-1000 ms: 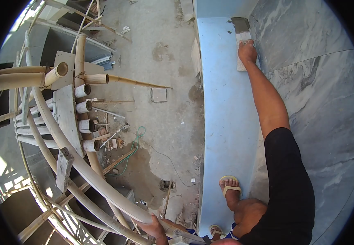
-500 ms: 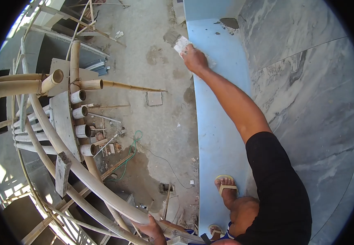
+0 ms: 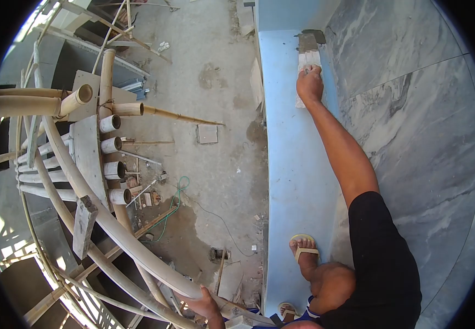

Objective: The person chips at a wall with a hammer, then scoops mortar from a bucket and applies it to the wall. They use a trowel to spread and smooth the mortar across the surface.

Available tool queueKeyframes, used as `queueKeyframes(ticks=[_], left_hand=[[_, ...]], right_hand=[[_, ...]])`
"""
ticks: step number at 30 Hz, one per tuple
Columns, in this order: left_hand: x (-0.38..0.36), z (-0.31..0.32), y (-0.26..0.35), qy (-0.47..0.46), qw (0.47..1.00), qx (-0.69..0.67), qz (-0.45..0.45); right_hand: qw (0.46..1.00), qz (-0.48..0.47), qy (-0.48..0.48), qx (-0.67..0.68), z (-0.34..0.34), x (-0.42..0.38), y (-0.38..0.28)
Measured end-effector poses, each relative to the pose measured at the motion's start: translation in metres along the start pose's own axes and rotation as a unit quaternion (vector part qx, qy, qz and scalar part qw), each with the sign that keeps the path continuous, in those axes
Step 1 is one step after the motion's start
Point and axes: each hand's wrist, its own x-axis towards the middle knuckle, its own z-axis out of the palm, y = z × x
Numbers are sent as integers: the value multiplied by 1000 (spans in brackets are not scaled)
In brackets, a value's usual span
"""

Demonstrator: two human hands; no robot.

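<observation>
My right hand point(image 3: 309, 85) is closed round a flat, whitish tool point(image 3: 309, 57) with a grey, mortar-smeared end. That end lies at the dark mortar patch point(image 3: 318, 36) near the far inner corner of the light-blue ledge point(image 3: 297, 181), beside the marbled wall point(image 3: 407, 126). At the bottom, my left hand point(image 3: 207, 307) grips a thick curved bamboo pole point(image 3: 138, 255); part of its fingers is hidden by the pole.
Bamboo scaffolding with cut pole ends point(image 3: 113, 145) fills the left side. Far below the ledge lies a concrete floor point(image 3: 221, 164) with a green hose point(image 3: 180, 192) and a square tile point(image 3: 208, 134). My sandalled foot point(image 3: 305, 257) rests on the ledge.
My right hand has moved right with the tool, from over the ledge's outer edge to the mortar patch at the inner corner. My left hand stays on the pole.
</observation>
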Motion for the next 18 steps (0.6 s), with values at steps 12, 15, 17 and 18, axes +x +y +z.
queueKeyframes(ticks=[12, 15, 17, 18], left_hand=[[0, 1, -3, 1, 1000, -6, 5], [0, 1, 2, 0, 1000, 0, 3], [0, 1, 6, -2, 1000, -6, 2], [0, 1, 7, -4, 1000, -7, 3]], right_hand=[[998, 54, 34, 4, -5, -6, 18], [998, 5, 17, -58, -10, -1, 20], [996, 3, 3, -90, -14, 3, 22], [994, 24, -7, -102, -15, 5, 23]])
